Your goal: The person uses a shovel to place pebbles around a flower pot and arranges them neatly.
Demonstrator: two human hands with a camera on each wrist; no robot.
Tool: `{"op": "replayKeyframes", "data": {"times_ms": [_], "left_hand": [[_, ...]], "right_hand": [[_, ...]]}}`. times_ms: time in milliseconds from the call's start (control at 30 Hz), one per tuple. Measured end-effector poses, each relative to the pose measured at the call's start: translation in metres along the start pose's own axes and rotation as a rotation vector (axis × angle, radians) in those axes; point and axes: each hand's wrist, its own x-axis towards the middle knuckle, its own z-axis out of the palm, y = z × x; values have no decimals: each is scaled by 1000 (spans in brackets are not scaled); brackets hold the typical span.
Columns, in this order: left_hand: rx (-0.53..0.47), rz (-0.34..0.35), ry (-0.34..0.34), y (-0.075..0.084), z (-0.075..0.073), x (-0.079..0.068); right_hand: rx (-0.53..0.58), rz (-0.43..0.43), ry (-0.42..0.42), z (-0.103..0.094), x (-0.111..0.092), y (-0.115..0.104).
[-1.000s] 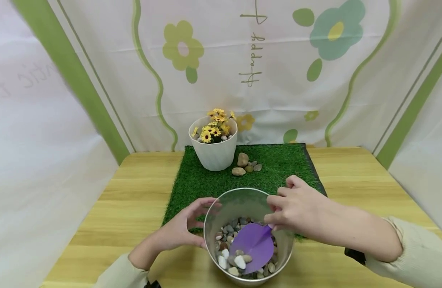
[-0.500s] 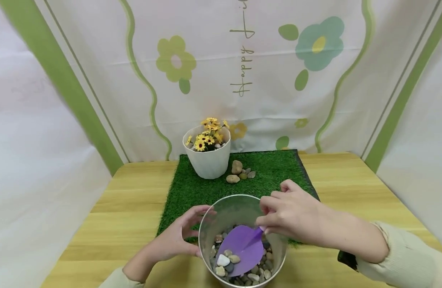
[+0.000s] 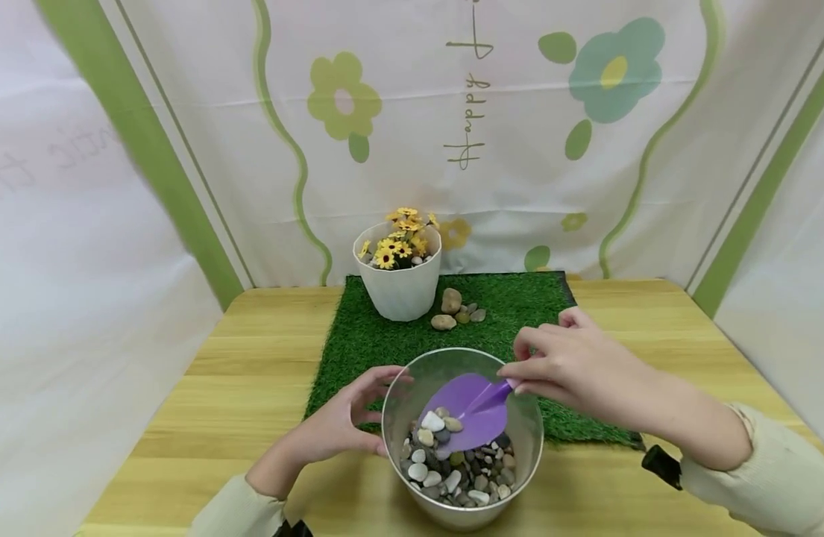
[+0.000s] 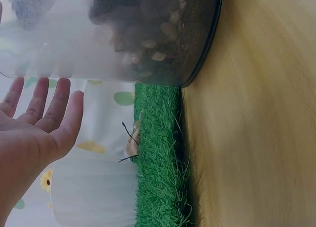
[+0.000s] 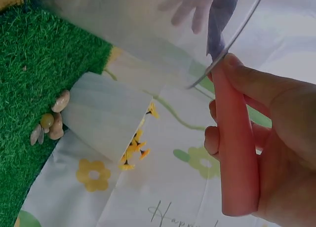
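Note:
My right hand (image 3: 579,365) grips the pink handle of a small purple garden trowel (image 3: 482,421). Its handle (image 5: 236,148) crosses the rim in the right wrist view. The blade tilts down inside a see-through bucket (image 3: 526,477), carrying several pebbles (image 3: 435,425), white, tan and grey, near its tip. More mixed pebbles (image 3: 461,481) cover the bucket's bottom, seen through the wall in the left wrist view. At the bucket's left side, my left hand (image 3: 338,418) is spread, fingers extended. In the left wrist view the left hand's fingertips (image 4: 61,84) reach right to the bucket's wall.
Behind the bucket lies a green artificial grass mat (image 3: 385,343) on the wooden table (image 3: 230,380). On it stand a white ribbed pot (image 3: 401,294) with yellow flowers (image 3: 398,246) and a small group of stones (image 3: 452,302). A printed white cloth (image 3: 412,97) hangs behind.
My right hand has raised the trowel within the bucket, bringing its blade up above the pebble layer with pebbles on it. My left hand stays beside the bucket. The head view has shifted slightly.

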Motion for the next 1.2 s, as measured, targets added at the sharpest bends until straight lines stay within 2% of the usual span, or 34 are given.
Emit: {"op": "replayKeyframes", "data": {"times_ms": [367, 733, 967, 1067, 1200], "left_hand": [[5, -31, 5, 3, 1, -1], [5, -7, -12, 2, -2, 0], [-3, -33, -14, 1, -3, 0], [-14, -28, -24, 1, -4, 0], [-19, -40, -21, 1, -4, 1]], "right_hand": [[-59, 32, 42, -13, -4, 17], [-116, 86, 92, -19, -4, 42], [-150, 155, 92, -12, -4, 59], [-163, 189, 85, -3, -6, 68], [-169, 253, 33, 14, -10, 81]]}}
